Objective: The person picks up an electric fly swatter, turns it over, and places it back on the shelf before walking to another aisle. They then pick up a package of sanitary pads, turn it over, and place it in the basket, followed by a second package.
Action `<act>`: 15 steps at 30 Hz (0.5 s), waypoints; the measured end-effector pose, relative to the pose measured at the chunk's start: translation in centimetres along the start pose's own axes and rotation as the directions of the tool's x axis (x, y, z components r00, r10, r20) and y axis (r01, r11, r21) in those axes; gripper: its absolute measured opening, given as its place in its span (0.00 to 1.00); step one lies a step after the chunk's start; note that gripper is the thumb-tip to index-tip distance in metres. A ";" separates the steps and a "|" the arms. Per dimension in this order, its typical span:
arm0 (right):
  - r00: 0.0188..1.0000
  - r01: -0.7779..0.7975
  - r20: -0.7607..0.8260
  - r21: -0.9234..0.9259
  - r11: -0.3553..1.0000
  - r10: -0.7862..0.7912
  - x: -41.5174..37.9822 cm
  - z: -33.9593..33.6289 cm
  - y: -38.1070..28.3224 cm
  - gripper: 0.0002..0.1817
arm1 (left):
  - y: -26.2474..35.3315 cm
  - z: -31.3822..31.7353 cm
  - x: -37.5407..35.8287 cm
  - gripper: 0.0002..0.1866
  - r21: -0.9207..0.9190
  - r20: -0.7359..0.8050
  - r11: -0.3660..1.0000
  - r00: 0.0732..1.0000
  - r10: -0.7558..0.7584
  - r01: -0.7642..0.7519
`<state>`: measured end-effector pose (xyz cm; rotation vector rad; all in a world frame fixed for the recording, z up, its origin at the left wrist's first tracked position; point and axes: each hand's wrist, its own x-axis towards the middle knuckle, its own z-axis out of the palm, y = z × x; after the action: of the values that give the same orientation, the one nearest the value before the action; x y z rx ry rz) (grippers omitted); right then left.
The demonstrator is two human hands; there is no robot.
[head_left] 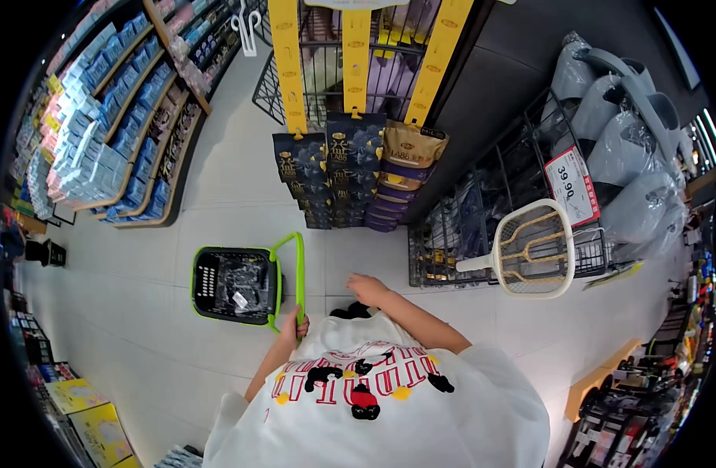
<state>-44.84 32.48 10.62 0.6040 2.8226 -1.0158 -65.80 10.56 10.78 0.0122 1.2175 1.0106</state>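
Just left of centre frame, the left hand (293, 324) grips the green handle (300, 273) of the black basket (209, 300), the right (365, 288) hanging loose and apparently empty mid-frame; steering it seems underway, calling for a steady hold.

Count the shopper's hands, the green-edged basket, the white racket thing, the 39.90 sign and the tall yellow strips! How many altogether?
Hands, left hand and right hand: 2
Green-edged basket: 1
White racket: 1
39.90 sign: 1
Tall yellow strips: 3
Total: 8
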 end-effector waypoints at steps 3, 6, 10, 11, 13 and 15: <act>1.000 -0.005 -0.006 0.081 0.997 0.005 -0.9 -0.4 1.9 0.18 | 0.5 -1.0 -1.8 0.29 -0.021 0.011 1.000 1.000 0.007 -0.007; 0.992 -0.113 -0.046 0.083 0.990 0.117 -2.4 0.0 3.9 0.18 | 0.6 -0.8 -2.8 0.28 0.011 0.043 1.000 0.999 -0.005 0.005; 0.981 -0.180 -0.029 0.244 0.953 0.193 -4.9 0.9 6.3 0.19 | 0.3 1.1 -2.7 0.26 0.211 -0.046 0.967 0.986 0.158 -0.145; 0.979 -0.166 -0.064 0.299 0.940 0.193 -5.5 1.2 7.0 0.19 | 0.1 1.6 -2.6 0.26 0.215 -0.050 0.966 0.986 0.159 -0.144; 0.975 -0.149 -0.100 0.363 0.920 0.197 -7.0 1.2 8.5 0.19 | -0.7 2.8 -2.5 0.25 0.290 -0.090 0.943 0.977 0.196 -0.162; 0.951 -0.141 -0.178 0.480 0.866 0.253 -8.9 0.8 10.5 0.19 | -2.1 3.6 -2.6 0.24 0.318 -0.150 0.933 0.962 0.227 -0.170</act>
<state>-32.62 36.39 5.60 1.1041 2.6188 -1.6908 -61.66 9.38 13.17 0.2939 1.5578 1.0072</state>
